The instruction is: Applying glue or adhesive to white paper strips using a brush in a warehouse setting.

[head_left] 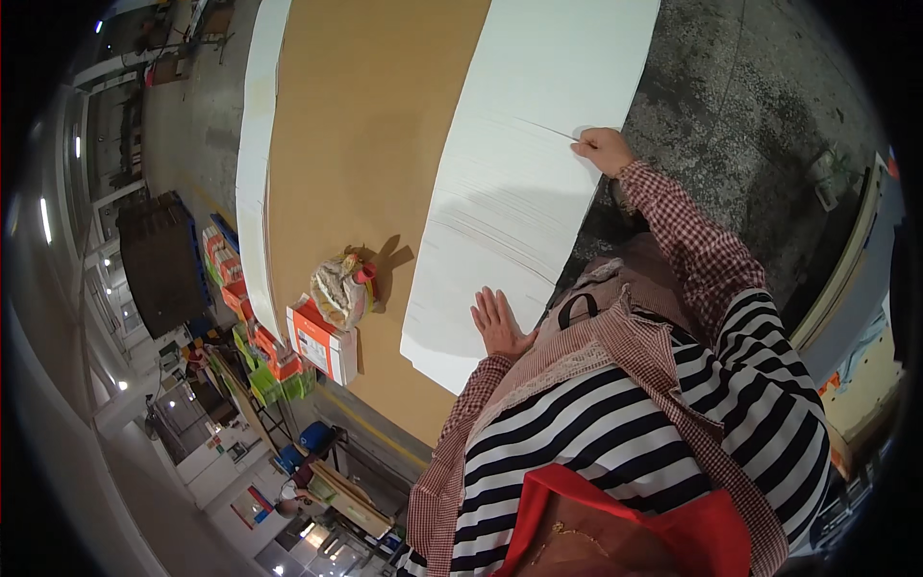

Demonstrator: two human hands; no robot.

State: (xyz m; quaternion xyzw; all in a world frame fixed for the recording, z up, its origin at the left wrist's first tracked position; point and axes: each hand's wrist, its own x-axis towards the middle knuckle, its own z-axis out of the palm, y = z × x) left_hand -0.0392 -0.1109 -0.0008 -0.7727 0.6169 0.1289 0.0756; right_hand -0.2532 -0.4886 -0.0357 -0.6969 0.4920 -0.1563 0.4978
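A stack of white card sheets (510, 183), slightly fanned so that several thin edge lines run across it, lies over a brown board. My right hand (606, 151) is closed in a pinch at the right edge of the stack. A thin dark gap runs left from its fingertips, where a sheet's edge seems raised; the exact grip is partly hidden. Lower down, my left hand (500, 327) lies flat on the white sheets with its fingers spread, close to my body.
The brown board (375, 106) extends left to another white sheet (258, 144). On it stand a crumpled clear plastic bag (338, 291) with something red and an orange-and-white box (320, 340). Dark concrete floor (711, 106) lies right. Stacked cartons (274, 356) stand beyond the left edge.
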